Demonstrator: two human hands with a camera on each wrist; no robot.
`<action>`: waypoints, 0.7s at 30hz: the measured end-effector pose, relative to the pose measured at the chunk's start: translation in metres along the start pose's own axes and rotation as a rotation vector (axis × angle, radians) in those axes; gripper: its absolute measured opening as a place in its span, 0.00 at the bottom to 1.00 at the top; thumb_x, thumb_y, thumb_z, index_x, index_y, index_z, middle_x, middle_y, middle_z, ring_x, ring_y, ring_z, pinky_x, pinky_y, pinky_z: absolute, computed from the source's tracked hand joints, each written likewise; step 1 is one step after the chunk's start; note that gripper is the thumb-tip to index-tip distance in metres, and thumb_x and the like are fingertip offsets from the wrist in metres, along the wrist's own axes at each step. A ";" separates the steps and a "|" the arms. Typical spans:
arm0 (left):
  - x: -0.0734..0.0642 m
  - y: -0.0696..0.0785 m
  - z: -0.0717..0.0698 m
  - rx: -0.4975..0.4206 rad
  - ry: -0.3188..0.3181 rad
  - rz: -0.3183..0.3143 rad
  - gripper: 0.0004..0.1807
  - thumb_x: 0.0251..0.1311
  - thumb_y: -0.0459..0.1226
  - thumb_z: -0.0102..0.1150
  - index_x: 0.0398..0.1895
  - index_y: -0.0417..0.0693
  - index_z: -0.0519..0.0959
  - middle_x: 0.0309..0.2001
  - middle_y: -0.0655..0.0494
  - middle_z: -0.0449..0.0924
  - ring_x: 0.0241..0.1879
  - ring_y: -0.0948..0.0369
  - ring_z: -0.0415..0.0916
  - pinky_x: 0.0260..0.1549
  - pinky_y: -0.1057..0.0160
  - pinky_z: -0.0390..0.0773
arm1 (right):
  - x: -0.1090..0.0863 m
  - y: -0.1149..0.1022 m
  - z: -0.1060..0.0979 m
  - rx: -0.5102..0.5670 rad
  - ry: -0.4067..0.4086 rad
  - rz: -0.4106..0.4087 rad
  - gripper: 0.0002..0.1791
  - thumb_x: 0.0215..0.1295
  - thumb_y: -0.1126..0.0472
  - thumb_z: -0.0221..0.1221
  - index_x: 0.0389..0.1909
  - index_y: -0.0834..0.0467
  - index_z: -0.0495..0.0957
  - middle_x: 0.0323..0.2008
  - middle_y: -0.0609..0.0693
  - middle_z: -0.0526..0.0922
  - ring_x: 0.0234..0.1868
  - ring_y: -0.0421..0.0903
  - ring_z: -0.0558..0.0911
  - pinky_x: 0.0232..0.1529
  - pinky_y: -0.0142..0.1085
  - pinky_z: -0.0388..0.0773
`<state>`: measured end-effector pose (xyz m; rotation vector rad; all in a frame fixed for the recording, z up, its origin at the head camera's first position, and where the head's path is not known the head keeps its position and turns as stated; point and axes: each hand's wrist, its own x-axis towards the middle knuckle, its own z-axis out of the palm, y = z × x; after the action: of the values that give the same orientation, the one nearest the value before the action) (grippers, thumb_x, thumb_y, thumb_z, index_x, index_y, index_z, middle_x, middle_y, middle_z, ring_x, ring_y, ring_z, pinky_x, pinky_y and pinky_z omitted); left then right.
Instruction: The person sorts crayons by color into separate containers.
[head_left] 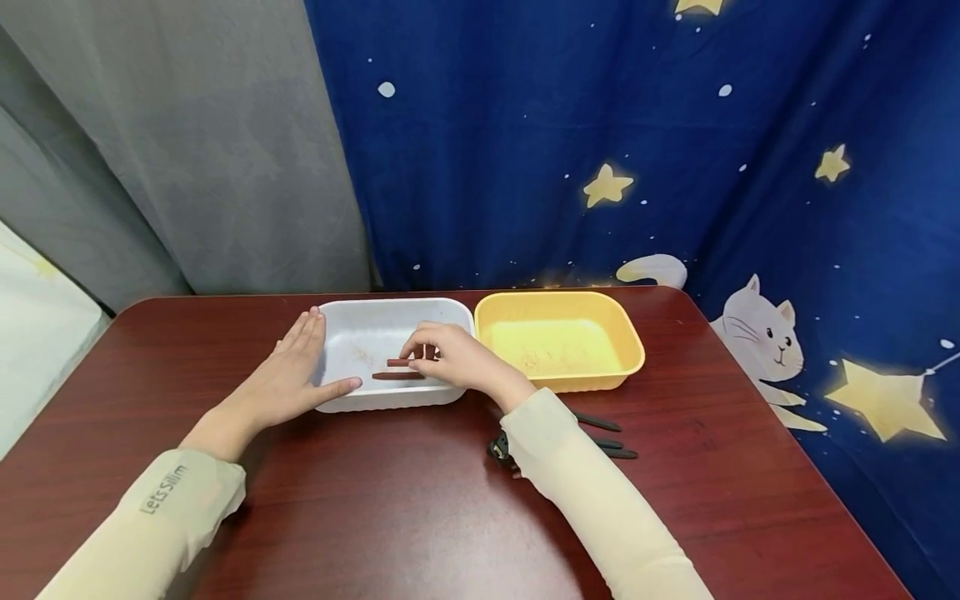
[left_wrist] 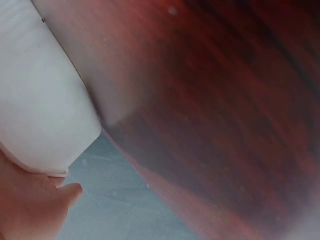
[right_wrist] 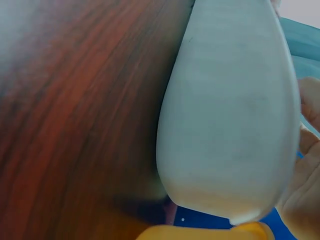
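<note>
Fingers straight, your left hand (head_left: 288,377) rests against the white tray (head_left: 397,401); pressing hard could tip it. Inside lies the lower stick (head_left: 394,376), beside the upper stick (head_left: 397,362) that your right hand (head_left: 453,357) pinches; a slack hold could drop it.

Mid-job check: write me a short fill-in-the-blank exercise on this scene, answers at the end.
The ____ grip reaches in at the brown sticks.
The left grip is at the ____ end of the white tray.
The tray beside the white one is ____.
The dark-handled tool lies outside both trays, on the ____.

Missing words: right; left; yellow; table.
</note>
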<state>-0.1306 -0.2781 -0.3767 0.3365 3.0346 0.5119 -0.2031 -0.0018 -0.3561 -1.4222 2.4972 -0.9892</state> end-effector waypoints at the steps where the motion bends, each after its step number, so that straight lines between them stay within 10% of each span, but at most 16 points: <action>1: 0.000 0.000 0.000 -0.001 0.000 -0.001 0.65 0.61 0.69 0.51 0.77 0.33 0.30 0.79 0.41 0.22 0.80 0.44 0.24 0.72 0.32 0.44 | 0.003 0.001 0.001 -0.004 -0.005 0.004 0.08 0.66 0.66 0.61 0.43 0.57 0.85 0.38 0.50 0.84 0.36 0.41 0.79 0.40 0.29 0.76; 21: -0.001 0.000 0.001 0.005 0.003 0.000 0.64 0.61 0.69 0.50 0.77 0.33 0.30 0.79 0.41 0.23 0.80 0.45 0.23 0.73 0.34 0.43 | 0.032 0.012 0.019 -0.129 -0.150 0.273 0.05 0.67 0.61 0.62 0.36 0.52 0.86 0.30 0.45 0.81 0.35 0.41 0.76 0.39 0.29 0.72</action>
<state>-0.1297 -0.2778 -0.3771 0.3362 3.0394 0.5059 -0.2223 -0.0326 -0.3705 -1.0972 2.5907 -0.6580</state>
